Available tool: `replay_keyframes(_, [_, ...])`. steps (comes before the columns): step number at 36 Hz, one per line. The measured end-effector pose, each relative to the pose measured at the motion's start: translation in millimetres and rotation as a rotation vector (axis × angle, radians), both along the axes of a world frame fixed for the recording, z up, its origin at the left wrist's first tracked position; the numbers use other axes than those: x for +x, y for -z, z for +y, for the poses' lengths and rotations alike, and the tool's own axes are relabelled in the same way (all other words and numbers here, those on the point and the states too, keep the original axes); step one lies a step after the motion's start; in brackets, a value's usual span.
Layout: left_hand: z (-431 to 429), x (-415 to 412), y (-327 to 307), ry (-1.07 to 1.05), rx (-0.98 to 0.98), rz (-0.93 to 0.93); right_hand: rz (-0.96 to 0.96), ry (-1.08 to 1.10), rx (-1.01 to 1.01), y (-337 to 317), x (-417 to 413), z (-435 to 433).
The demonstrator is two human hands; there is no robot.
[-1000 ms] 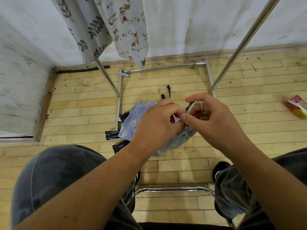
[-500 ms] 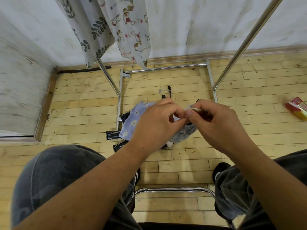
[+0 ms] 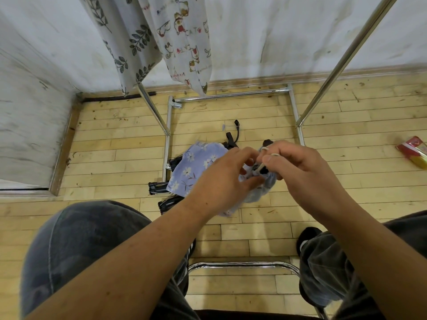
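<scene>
**Plank floor (image 3: 111, 158) below, one floral pouch (image 3: 196, 167) in two hands**

One metal rack (image 3: 231, 96) stands against the white wall and carries two hanging cloths, one leaf-printed (image 3: 131, 42) and one cat-printed (image 3: 187, 40). The floral pouch is held in the air above the floor, ahead of the two knees. The left hand (image 3: 221, 179) has its grip pinched on the gathered mouth. The right hand (image 3: 305, 172) has its fingers curled, with one pale cord (image 3: 273, 155) looped over them. One red-and-yellow packet (image 3: 413, 151) lies at the far right.

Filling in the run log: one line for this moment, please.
left hand: grips floral pouch | right hand: pinches drawstring | pouch mouth: gathered
</scene>
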State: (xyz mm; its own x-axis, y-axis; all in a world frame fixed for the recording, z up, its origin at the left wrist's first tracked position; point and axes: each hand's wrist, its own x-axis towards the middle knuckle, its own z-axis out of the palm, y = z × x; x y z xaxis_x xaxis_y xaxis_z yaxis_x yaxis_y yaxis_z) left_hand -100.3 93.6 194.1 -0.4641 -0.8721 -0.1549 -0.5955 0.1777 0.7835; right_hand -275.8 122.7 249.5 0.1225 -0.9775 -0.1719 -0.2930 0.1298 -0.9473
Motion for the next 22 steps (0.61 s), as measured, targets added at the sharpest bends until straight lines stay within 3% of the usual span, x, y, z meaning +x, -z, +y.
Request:
replay_keyframes(7, [-2.4,0.5,1.9,-0.019,0.061,-0.042,-0.241,0.028,0.033,-6.0,-1.7,-2.4])
replay_keyframes(12, [-1.3,0.6,7.0,-0.007,0.052,-0.132,-0.298,0.053,0.079,-3.4,-3.3,-0.9])
replay_keyframes(22, [0.1,1.9,3.0,-0.028,0.044,-0.109,0.079,0.081,0.026,2.7,-2.7,-3.1])
